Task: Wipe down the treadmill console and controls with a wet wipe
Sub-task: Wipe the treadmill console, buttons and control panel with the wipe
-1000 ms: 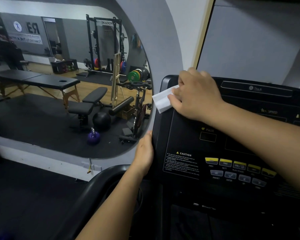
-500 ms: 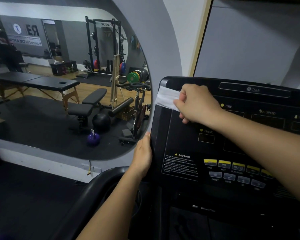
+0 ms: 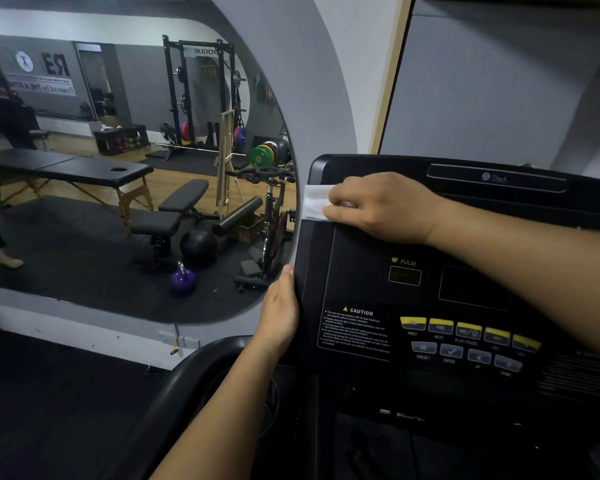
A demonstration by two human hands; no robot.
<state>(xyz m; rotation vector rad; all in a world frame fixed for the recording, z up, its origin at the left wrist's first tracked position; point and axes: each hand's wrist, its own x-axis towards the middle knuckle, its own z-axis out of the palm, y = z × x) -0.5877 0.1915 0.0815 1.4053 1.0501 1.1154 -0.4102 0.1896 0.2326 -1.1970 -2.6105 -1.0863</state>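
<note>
Right hand (image 3: 381,206): fingers curled on white wipe (image 3: 314,202), pressing it flat to upper-left corner of console (image 3: 361,278); wipe overhangs the left edge. Left hand (image 3: 281,306): grips console's left edge, lower down. Console face black, glossy, displays dark; yellow buttons (image 3: 468,329) in a row low on the panel. Left: oval mirror (image 3: 118,168) on grey wall (image 3: 326,81), reflecting rack (image 3: 198,98), bench (image 3: 174,209), purple kettlebell (image 3: 182,280).
</note>
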